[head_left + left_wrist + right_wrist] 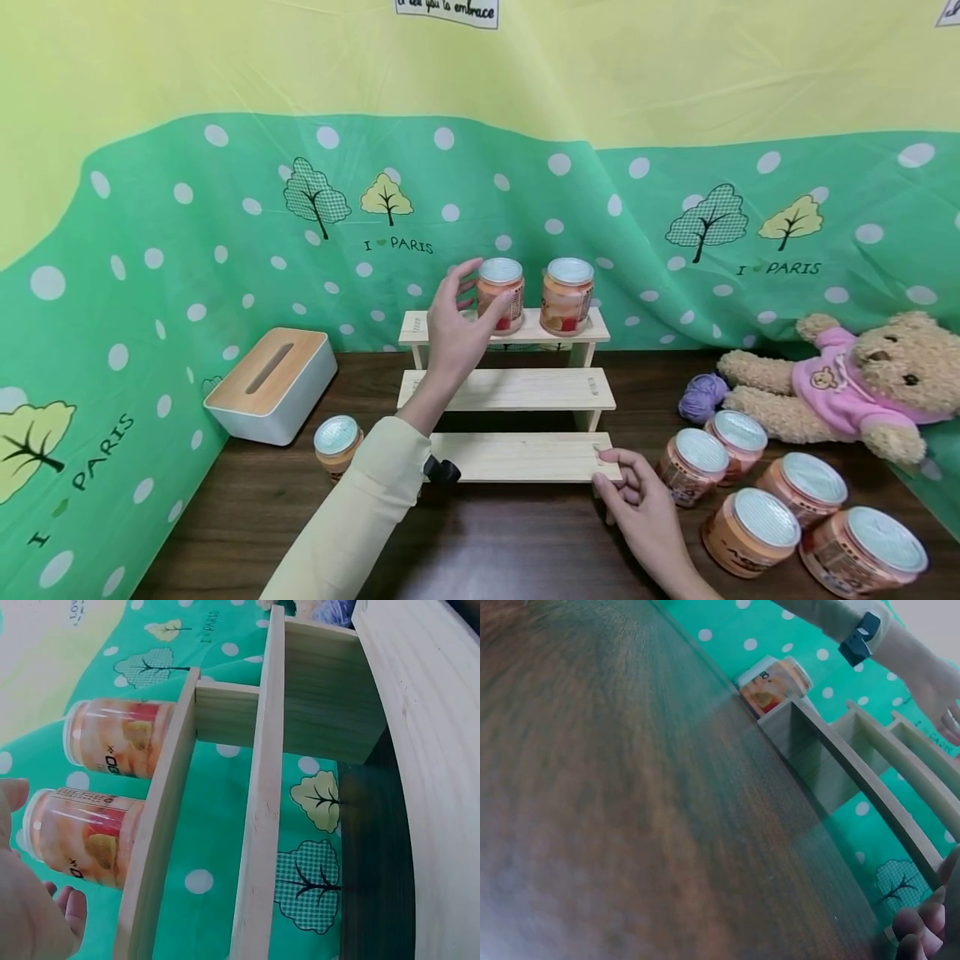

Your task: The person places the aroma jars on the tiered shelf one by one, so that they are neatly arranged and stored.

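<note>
The jar (495,288) stands atop the rack (532,389), left of the other jar (567,298). I expect it stiff, moderately heavy and a bit slick, best held round its middle. My left hand (454,327), arm extended from near to far, spreads thumb and fingers loosely about it; contact I cannot tell. My right hand (642,504) pinches the rack's near right corner.

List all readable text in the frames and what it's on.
"I (heart) PARIS": wall cloth, repeated.
"see you to embrace": white panel, top cut off.
Jars: label print too small or blurred to read fully.
Top-right panel: cut off, unreadable.
Left wrist view's upper-left lettering: too blurred.
</note>
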Action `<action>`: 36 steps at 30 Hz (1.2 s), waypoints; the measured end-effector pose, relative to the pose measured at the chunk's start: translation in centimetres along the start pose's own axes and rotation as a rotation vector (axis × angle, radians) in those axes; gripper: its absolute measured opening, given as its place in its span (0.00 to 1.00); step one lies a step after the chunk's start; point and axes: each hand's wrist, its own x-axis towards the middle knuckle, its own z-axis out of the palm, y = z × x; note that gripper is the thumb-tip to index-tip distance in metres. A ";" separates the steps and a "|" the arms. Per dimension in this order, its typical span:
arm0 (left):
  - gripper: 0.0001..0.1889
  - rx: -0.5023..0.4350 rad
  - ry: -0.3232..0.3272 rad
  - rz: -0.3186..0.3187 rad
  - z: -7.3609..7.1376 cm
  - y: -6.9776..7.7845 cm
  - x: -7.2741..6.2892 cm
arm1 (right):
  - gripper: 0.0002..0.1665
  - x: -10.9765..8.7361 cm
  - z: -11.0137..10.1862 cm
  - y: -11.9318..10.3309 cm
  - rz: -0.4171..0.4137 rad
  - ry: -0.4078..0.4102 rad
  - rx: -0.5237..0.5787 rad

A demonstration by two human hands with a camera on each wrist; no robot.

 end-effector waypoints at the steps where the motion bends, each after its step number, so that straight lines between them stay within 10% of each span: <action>1: 0.32 -0.003 0.002 -0.003 -0.2 0.1 -0.2 | 0.17 0.0 0.0 0.0 0.003 0.000 -0.002; 36: 0.32 -0.042 -0.016 -0.002 -8.1 0.5 -10.3 | 0.17 0.0 -0.1 -0.1 0.047 -0.005 -0.014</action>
